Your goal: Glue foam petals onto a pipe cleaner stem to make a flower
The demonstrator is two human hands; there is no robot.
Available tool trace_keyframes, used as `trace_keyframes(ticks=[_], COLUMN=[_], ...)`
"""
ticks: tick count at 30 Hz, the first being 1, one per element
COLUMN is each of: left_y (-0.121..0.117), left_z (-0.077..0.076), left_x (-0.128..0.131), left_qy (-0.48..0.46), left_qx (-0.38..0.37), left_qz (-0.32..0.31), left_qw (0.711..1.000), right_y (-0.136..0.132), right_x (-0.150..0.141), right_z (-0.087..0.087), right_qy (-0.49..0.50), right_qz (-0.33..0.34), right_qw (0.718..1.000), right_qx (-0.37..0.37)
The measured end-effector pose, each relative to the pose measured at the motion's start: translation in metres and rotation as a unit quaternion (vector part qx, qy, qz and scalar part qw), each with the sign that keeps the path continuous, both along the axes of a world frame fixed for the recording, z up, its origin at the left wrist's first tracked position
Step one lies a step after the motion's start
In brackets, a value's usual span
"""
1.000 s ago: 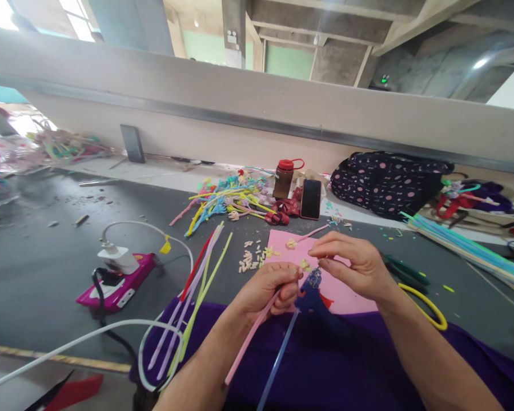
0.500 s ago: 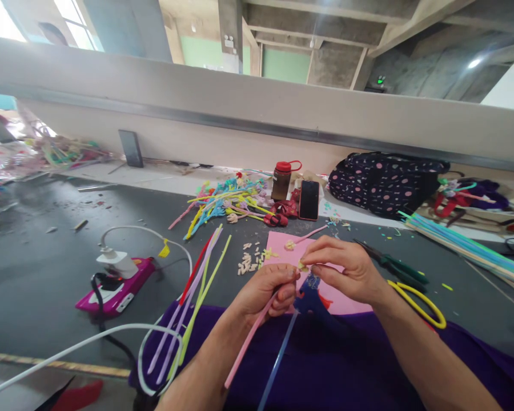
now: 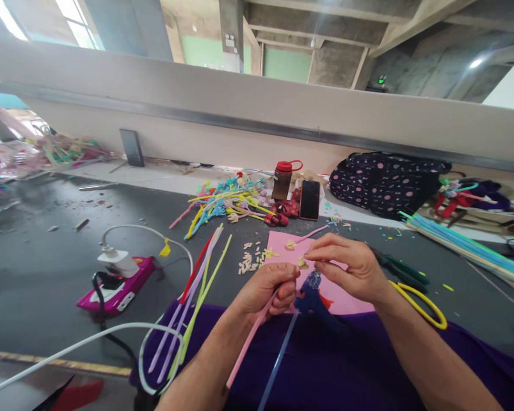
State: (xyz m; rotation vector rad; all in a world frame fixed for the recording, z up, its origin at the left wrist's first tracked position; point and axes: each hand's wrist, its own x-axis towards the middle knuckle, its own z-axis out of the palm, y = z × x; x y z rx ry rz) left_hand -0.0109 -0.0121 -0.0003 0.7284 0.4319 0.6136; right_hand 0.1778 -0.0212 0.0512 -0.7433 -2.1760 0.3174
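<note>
My left hand [image 3: 269, 291] is closed round the top of a pink plastic stick [image 3: 248, 342] that slants down toward me. My right hand [image 3: 346, 268] pinches a small yellowish flower piece [image 3: 302, 263] just above the stick's tip. Between the hands stands a blue glue gun [image 3: 310, 294] with a pale blue glue stick [image 3: 278, 359] trailing from its back. Both hands hover over a pink foam sheet [image 3: 342, 297] that lies on the dark table, with purple cloth [image 3: 325, 365] across my lap.
Loose coloured sticks [image 3: 192, 285] lie left of my hands, beside a magenta power strip [image 3: 115, 285] with white cable. Small beige pieces [image 3: 248, 260], a heap of finished flower sticks [image 3: 227, 202], a red-capped bottle [image 3: 282, 178], a phone [image 3: 310, 200], a spotted bag [image 3: 385, 182] and yellow-handled scissors [image 3: 420, 299] surround them.
My right hand has shifted slightly left and down, bringing its pinched flower piece closer to the stick's tip. The left hand and stick have stayed almost still.
</note>
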Motion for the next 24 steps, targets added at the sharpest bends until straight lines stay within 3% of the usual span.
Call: trace_keyframes(ticks=[24], left_y=[0.0007], left_z=[-0.0012], left_x=[-0.0001], left_qy=[-0.006], left_qx=[-0.003], left_qz=[0.001], left_qw=[1.000], right_y=[-0.0001], right_x=[-0.0011], right_z=[-0.0014], right_qy=[-0.018], right_qz=[0.002], right_qw=[1.000], right_qx=[0.026])
